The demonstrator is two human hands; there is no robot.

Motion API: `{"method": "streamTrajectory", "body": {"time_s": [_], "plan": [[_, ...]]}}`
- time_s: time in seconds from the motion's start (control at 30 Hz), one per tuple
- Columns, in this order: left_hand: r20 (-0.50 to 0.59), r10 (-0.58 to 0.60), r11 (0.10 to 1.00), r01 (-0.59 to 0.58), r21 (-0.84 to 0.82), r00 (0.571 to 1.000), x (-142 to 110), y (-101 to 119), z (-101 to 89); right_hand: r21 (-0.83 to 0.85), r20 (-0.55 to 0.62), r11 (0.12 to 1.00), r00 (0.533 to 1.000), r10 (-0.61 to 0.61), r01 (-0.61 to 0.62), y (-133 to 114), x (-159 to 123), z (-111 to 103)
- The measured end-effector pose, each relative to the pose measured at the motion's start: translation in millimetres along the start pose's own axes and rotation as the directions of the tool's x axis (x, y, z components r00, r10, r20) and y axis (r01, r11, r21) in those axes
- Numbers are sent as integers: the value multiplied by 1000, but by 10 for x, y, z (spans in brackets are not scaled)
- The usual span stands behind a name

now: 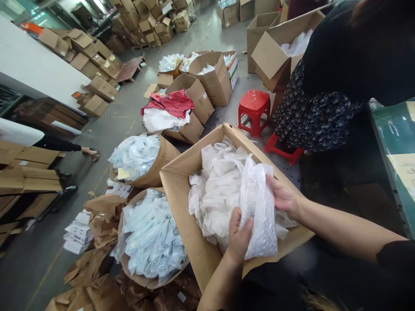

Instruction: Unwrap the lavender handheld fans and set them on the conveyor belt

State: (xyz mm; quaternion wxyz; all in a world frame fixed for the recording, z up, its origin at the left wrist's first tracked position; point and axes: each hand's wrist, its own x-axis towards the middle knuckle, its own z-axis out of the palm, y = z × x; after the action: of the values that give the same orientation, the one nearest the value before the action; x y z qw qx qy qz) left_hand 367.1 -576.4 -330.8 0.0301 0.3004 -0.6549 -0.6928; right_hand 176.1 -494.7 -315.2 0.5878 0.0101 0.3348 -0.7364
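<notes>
1. The right hand [283, 196] pinched the upper right edge of a clear bubble-wrap packet [259, 211], its fingertips curled close together against the plastic.
2. The left hand [240, 237] gripped the packet's left edge; two fingertips showed slightly apart, and the remaining fingers were hidden.
3. The packet hung between both hands, over the near right part of an open carton [189, 246]. A level, two-sided hold with light pressure seemed best, sparing the bubbles and keeping the loose wrap from unrolling.
4. Beneath it, more bubble wrap [220, 185] lay heaped inside the carton; lifting the packet clear of that pile would likely avoid snagging.
5. Left of the carton stood two boxes of pale blue bags [152, 239].
6. Beyond were a red stool [254, 106] and, at right, a seated co-worker [319, 103] in a dark patterned skirt.
</notes>
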Motion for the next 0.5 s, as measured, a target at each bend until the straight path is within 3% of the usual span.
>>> {"method": "streamTrajectory", "body": {"time_s": [0.07,0.17,0.2,0.23,0.27,0.33,0.4,0.5], "plan": [[108,46,998,-41,-47,993,45,-127,-61,-32,-78,988,985,-153,151,-192,-40,-38],[19,80,987,-82,138,997,525,-117,-514,-139,-154,969,962,-224,203,-543,-172,-52],[-159,87,965,-44,258,984,752,-79,-708,-169,-159,972,969,-189,162,-617,-218,-49],[-385,110,926,45,374,916,980,-39,-891,-191,-148,977,981,-126,97,-653,-260,-48],[-530,96,872,186,454,842,1189,-7,-1049,-206,-126,978,991,-52,26,-654,-294,-50],[-589,86,843,256,473,804,1488,20,-1254,-223,-65,969,994,91,-104,-583,-345,-79],[-581,85,838,258,480,809,1578,5,-1316,-226,-33,963,989,141,-145,-495,-380,-145],[-584,167,832,204,516,794,1368,9,-1268,-284,33,951,990,134,-119,-460,-420,-271]]}}
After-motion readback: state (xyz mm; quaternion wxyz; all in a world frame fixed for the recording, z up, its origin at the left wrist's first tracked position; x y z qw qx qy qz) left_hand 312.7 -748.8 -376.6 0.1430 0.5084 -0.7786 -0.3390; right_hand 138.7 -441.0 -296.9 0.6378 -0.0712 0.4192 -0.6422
